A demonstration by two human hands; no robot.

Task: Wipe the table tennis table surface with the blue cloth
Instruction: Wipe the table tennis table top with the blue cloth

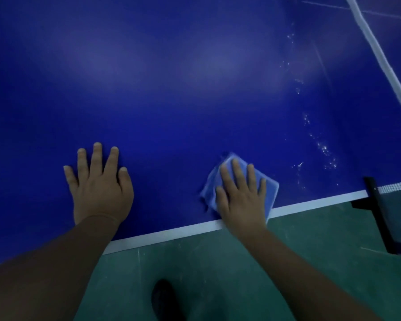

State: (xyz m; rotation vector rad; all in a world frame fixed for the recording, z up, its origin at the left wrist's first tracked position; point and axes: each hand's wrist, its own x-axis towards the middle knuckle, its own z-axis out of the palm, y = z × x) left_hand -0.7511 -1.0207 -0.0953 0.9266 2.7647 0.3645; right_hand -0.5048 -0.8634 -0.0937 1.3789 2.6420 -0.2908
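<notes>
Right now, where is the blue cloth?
The blue cloth lies flat under the right hand, near the table's white edge line, left of the droplets.

Blue cloth (270,193) — middle covered by the right hand (241,198); net post (380,212) and net (396,186) — cut off at the right edge; dark shoe (164,300) — blurred, cropped at the bottom edge.

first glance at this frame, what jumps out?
The right hand pressed flat on the blue cloth at the table near edge. Left hand lies spread, bare, on the surface beside it. A trail of glinting droplets runs up the table right of the cloth.
</notes>
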